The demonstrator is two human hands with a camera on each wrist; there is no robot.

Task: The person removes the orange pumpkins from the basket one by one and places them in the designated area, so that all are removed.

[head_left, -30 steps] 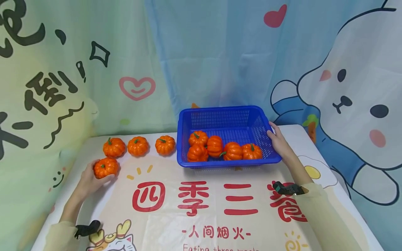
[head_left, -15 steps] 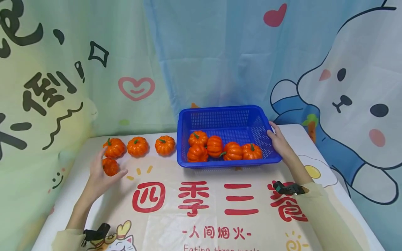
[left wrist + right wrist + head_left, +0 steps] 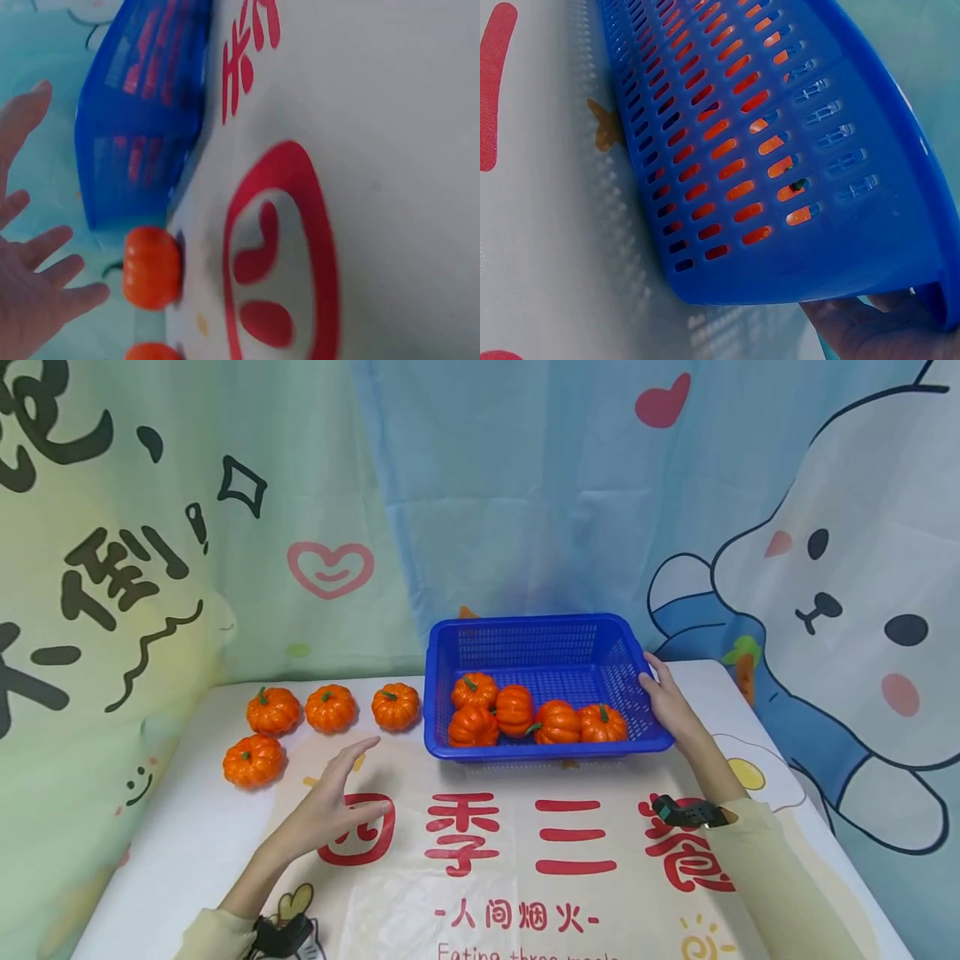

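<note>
My left hand (image 3: 326,806) hovers over the printed cloth with nothing in it, thumb and fingers spread apart. In the left wrist view, its fingers (image 3: 52,255) are spread beside an orange toy pumpkin (image 3: 152,268). At the right end of a blue plastic basket (image 3: 525,750), my right hand (image 3: 669,700) grips the rim; in the right wrist view, its fingers (image 3: 877,330) lie at the rim's underside. Several pumpkins (image 3: 557,722) sit inside the basket along its near side. Left of the basket, a row of pumpkins (image 3: 331,708) lies on the table, with another pumpkin (image 3: 254,762) in front of the leftmost one.
The white table (image 3: 172,827) bears a cloth with red printed characters (image 3: 463,835). Behind the basket hangs a blue-green curtain (image 3: 487,527) with cartoon drawings, close to the table's back edge.
My left hand has let go of the front-left pumpkin, leaving it on the table, and has moved right toward the basket. The right hand and basket have stayed in place.
</note>
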